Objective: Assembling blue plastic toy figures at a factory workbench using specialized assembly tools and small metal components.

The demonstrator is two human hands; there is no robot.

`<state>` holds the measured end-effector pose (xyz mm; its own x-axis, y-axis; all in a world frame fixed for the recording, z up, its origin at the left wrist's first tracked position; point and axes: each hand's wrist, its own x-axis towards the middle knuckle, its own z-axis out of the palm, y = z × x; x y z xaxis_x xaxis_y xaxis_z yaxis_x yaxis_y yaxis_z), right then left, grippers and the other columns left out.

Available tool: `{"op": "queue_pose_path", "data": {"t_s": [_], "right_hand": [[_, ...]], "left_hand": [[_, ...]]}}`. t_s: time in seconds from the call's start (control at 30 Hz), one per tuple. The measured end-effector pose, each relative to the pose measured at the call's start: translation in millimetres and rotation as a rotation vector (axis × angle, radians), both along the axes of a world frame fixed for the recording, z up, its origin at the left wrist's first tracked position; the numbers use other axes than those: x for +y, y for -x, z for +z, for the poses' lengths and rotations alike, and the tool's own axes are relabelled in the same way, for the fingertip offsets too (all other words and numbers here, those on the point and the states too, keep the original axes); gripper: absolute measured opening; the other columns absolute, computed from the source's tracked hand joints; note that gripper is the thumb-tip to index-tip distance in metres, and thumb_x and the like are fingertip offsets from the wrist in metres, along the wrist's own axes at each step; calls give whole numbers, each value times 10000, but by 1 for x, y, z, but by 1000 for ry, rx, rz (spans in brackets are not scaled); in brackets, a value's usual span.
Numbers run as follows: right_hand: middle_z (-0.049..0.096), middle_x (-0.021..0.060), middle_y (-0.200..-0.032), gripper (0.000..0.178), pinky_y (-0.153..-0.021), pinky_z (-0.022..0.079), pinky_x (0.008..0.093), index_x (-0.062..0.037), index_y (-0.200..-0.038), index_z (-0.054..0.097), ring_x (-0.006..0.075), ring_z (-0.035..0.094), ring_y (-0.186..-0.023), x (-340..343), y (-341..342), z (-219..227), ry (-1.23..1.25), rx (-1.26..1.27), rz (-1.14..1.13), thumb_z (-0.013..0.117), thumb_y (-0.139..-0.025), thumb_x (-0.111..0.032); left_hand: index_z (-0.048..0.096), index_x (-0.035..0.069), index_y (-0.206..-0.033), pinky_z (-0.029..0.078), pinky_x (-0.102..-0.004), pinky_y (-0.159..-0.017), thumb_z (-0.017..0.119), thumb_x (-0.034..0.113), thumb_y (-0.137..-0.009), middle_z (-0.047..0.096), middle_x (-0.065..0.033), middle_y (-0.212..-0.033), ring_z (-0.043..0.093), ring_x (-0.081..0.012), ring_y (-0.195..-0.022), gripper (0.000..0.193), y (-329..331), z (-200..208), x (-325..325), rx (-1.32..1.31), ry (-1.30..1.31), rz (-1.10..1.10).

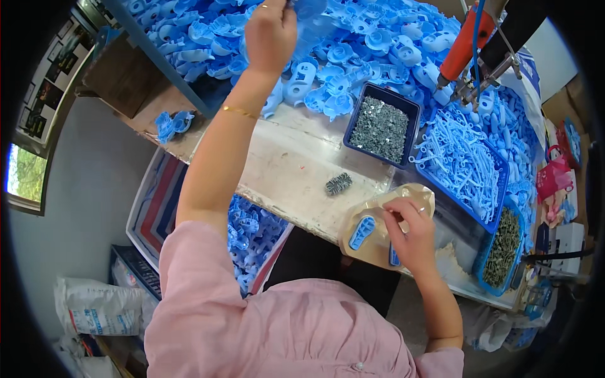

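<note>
My left hand [271, 39] reaches far out over a heap of light-blue moulded plastic parts [378, 39]. Its fingers are closed on a blue plastic part [310, 10], blurred and partly cut off by the upper edge. Nearer me, my right hand [413, 234] hovers at a beige fixture block [413, 191]. Thumb and fingers there are pinched together; whatever they hold, if anything, is hidden. One blue insert [362, 233] sits in the block beside that hand, and a second blue insert [394, 255] shows partly under it.
A dark-blue bin of small metal pieces [380, 129] stands mid-table, with a cluster of springs [338, 184] before it. On the right are a basket of blue strips [459, 167], a tray of screws [502, 249] and a hanging red power screwdriver [463, 47]. Blue parts fill a striped container [151, 208] below left.
</note>
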<state>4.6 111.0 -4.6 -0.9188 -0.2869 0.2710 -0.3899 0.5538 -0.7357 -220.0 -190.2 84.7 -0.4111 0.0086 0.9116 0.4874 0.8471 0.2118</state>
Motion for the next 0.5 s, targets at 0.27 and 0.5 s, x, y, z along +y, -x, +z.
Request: {"op": "queue_pose_path", "data": {"t_s": [0.27, 0.5], "right_hand": [[693, 64, -1084, 375, -895, 535, 401, -102, -1095, 726, 263, 649, -1062, -24, 27, 22, -402, 680, 168, 710, -731, -14], [674, 51, -1000, 439, -707, 536, 357, -88, -1147, 721, 242, 635, -852, 3, -29, -18, -466, 490, 322, 683, -710, -56]], "left_hand": [[709, -21, -1178, 571, -280, -649, 657, 95, -899, 739, -84, -946, 688, -118, -793, 307, -82, -63, 51, -1077, -532, -685], [552, 30, -1407, 544, -324, -913, 657, 158, -964, 641, -86, -1304, 651, -171, -1074, 473, -150, -94, 83, -1323, -505, -913]]}}
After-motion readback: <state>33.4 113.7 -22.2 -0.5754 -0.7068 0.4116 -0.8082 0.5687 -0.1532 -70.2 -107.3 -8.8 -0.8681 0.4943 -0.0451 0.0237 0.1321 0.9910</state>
